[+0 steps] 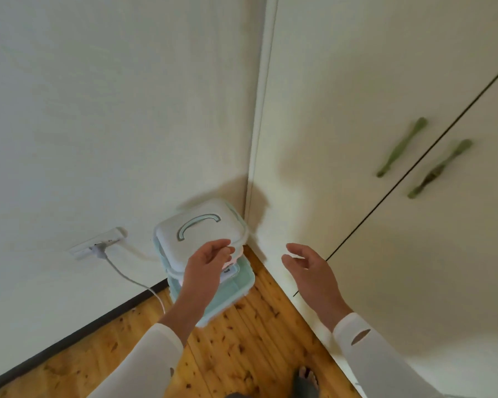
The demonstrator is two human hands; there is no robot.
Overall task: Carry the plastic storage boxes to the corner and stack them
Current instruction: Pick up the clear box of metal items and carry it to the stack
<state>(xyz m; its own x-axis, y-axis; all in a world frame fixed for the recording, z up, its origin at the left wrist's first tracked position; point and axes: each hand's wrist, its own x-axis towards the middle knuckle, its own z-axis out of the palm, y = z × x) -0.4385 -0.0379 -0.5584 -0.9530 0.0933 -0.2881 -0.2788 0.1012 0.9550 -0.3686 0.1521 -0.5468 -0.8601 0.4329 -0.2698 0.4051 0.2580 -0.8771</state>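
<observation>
A stack of plastic storage boxes stands on the floor in the corner between the wall and the wardrobe. The top box (202,228) is white with a pale green folding handle on its lid. Under it a larger mint-green box (236,288) juts out toward me. My left hand (207,261) hovers over the near edge of the top box, fingers loosely curled, holding nothing. My right hand (308,265) hangs open to the right of the stack, apart from it, in front of the wardrobe's base.
The wardrobe (385,196) with two green handles fills the right side. A wall socket strip (98,244) with a plug and a white cable (133,280) sits left of the stack. Wooden floor (242,354) lies below; my bare foot (306,380) is at the bottom.
</observation>
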